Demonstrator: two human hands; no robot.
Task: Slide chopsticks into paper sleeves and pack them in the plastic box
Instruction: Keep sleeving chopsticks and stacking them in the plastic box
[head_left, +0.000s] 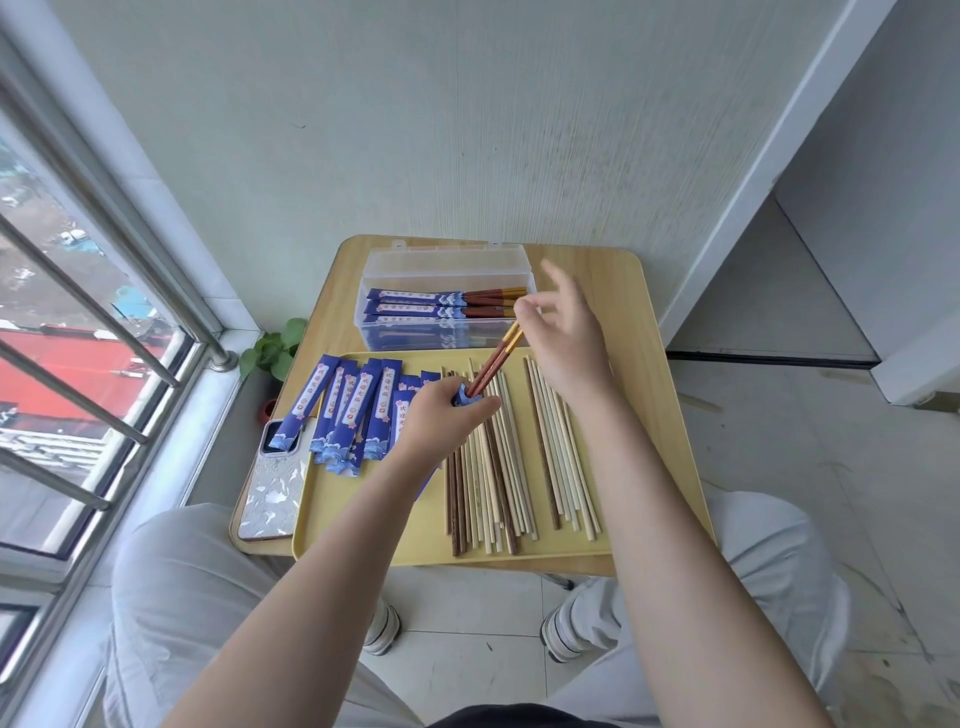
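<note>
My left hand (441, 421) grips the mouth of a blue paper sleeve (461, 397) above the yellow tray (363, 519). A pair of dark red chopsticks with gold ends (493, 361) stands tilted in that sleeve. My right hand (563, 332) pinches their gold top ends with thumb and forefinger, the other fingers spread. Behind the tray the clear plastic box (374, 291) stands open, with sleeved chopsticks (441, 306) lying inside. Loose blue sleeves (353, 410) lie on the tray's left part. Bare wooden chopsticks (519, 467), pale and dark, lie on its right part.
The tray and box sit on a small wooden table (623, 291) against a white wall. A phone (275, 483) lies at the table's left edge under one sleeve. A window with metal bars (93, 312) is at left, a small plant (272, 351) beside the table.
</note>
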